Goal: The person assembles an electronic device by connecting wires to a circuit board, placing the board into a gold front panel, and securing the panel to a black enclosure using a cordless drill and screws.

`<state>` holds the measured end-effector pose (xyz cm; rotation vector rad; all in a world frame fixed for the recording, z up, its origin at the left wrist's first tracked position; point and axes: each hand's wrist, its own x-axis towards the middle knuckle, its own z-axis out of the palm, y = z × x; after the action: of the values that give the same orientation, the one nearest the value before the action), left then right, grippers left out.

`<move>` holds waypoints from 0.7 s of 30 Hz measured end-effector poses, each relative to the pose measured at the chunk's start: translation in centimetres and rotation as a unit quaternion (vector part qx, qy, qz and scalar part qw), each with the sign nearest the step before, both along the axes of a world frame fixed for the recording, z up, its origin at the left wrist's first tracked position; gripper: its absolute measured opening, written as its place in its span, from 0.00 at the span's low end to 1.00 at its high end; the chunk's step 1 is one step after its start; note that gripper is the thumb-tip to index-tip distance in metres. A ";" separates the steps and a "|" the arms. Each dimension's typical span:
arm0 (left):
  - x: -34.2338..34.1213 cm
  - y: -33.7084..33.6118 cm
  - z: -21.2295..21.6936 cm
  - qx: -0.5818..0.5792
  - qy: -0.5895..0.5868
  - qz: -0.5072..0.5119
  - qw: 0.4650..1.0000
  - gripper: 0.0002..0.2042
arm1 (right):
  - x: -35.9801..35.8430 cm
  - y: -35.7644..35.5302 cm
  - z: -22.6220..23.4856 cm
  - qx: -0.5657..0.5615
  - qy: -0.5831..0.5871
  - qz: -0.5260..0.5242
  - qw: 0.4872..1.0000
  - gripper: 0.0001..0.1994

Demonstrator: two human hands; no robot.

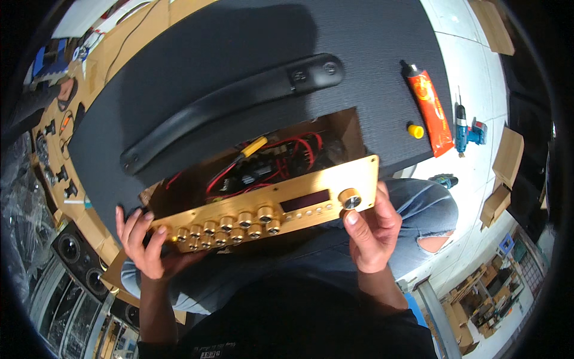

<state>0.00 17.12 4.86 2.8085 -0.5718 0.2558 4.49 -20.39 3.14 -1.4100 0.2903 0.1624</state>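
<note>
A gold amplifier control panel (257,209) with rows of knobs, a dark display and one large knob is held tilted between my two hands. My left hand (146,245) grips its left end, fingers over the edge. At the right end, my right hand (373,233) holds the panel, thumb in front by the large knob. Behind the panel is a rectangular opening (347,134) in a black textured cabinet (382,60). Red wires (311,146) and a yellow connector (255,146) show there. A long black carry handle (233,99) lies on the cabinet beyond the opening.
An orange-red tube (431,110) and a small yellow cap (415,130) are at the cabinet's right side. A blue power drill (463,128) is on the pale floor beyond. Cardboard (92,149) with small black parts lies left; speakers (78,254) stand lower left.
</note>
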 end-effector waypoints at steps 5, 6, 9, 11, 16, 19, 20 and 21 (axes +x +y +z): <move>1.4 -1.1 1.2 0.025 0.052 -0.003 0.998 0.47 | -0.7 -0.8 -3.2 -0.052 -0.088 0.050 0.993 0.21; 1.8 -1.6 1.7 0.027 0.085 -0.001 0.996 0.46 | -1.0 -0.4 -3.8 -0.013 -0.093 0.020 0.995 0.22; 4.5 -3.8 3.5 -0.026 0.095 -0.035 0.995 0.41 | -0.3 1.4 -3.0 0.050 -0.049 -0.052 0.996 0.20; 6.5 -4.7 4.7 -0.071 0.132 -0.086 0.985 0.42 | -0.3 1.6 -3.1 0.063 -0.049 -0.066 0.995 0.19; 10.4 -6.6 5.1 -0.165 0.228 -0.144 0.949 0.42 | 0.1 1.6 -3.3 0.035 -0.067 -0.060 0.995 0.17; 11.4 -6.3 5.5 -0.123 0.334 -0.114 0.927 0.41 | -0.2 1.3 -3.9 0.008 -0.085 -0.059 0.995 0.17; 11.4 -6.4 5.4 -0.131 0.346 -0.096 0.924 0.40 | -0.2 1.3 -3.9 0.007 -0.083 -0.057 0.995 0.17; 11.4 -6.6 4.9 -0.140 0.358 -0.076 0.920 0.39 | -0.1 1.3 -3.8 0.005 -0.082 -0.055 0.995 0.17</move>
<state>11.40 10.52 9.75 2.3195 -0.5110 -0.6459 4.35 -19.10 -0.66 -1.3852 0.2305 -0.0414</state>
